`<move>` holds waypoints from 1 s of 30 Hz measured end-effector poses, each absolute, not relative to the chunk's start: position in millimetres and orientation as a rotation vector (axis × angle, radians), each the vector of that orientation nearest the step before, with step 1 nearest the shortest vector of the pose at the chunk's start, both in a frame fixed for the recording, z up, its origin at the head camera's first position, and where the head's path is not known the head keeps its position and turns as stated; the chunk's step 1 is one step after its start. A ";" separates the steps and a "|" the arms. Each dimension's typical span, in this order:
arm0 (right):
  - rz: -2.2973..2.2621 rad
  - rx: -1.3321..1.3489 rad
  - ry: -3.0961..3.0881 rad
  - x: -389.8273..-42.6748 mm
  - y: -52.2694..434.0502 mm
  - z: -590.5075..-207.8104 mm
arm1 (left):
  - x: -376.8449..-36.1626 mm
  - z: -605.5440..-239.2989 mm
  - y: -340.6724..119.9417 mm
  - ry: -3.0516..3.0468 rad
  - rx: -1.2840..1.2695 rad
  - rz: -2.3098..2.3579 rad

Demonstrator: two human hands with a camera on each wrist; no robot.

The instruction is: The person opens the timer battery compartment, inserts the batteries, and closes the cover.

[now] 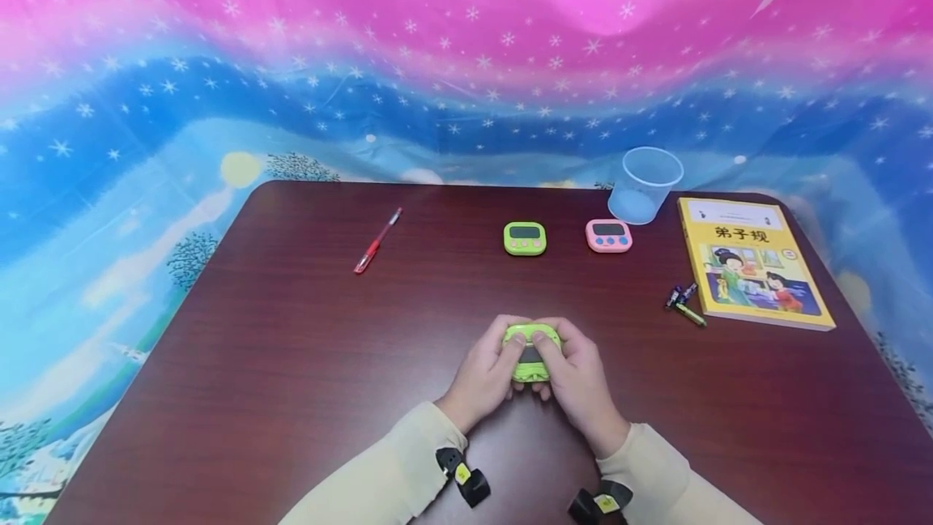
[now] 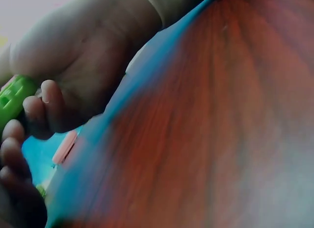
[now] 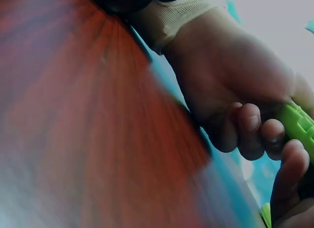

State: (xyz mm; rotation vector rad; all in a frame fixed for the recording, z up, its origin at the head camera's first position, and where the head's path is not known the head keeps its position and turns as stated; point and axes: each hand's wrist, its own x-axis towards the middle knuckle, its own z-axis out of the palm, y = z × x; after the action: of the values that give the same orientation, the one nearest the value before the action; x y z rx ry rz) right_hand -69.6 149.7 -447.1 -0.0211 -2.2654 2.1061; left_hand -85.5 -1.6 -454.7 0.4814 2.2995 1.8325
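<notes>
Near the front middle of the table, both hands hold one green timer (image 1: 532,349) between them. My left hand (image 1: 499,359) grips its left side with the thumb on top. My right hand (image 1: 564,359) grips its right side, thumb also on top. Much of the timer's face is covered by the thumbs. In the left wrist view the green timer (image 2: 12,98) shows at the left edge, with curled fingers (image 2: 41,105) round it. The right wrist view shows fingers (image 3: 250,130) curled under the green timer (image 3: 300,125). Cream sleeves cover both forearms.
On the dark wooden table (image 1: 291,363) farther back lie a red pen (image 1: 377,241), a second green timer (image 1: 525,238) and a pink timer (image 1: 608,236). A clear cup (image 1: 645,183), a yellow book (image 1: 754,262) and small batteries (image 1: 683,302) are at the right.
</notes>
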 end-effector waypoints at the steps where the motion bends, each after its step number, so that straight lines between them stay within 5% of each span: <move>1: 2.114 -0.024 -2.250 -70.2 151.3 -447.4 | -86.4 -454.8 -3.0 2.251 0.503 1.842; 8: 2.129 -0.019 -2.229 -75.6 165.0 -447.7 | -92.4 -458.4 -12.7 2.076 0.720 1.834; 19: 1.900 0.375 -2.387 -87.7 197.6 -440.3 | -96.6 -459.4 -15.5 1.970 0.772 1.851; 30: 1.547 0.344 -2.591 -91.9 212.4 -430.8 | -98.9 -460.7 -15.5 1.956 0.777 1.789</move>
State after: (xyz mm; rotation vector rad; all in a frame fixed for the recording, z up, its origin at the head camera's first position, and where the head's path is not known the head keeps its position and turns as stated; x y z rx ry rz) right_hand -91.9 212.4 -430.8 0.3435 -2.5907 1.5468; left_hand -98.9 -15.5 -460.7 0.7767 1.9560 1.7895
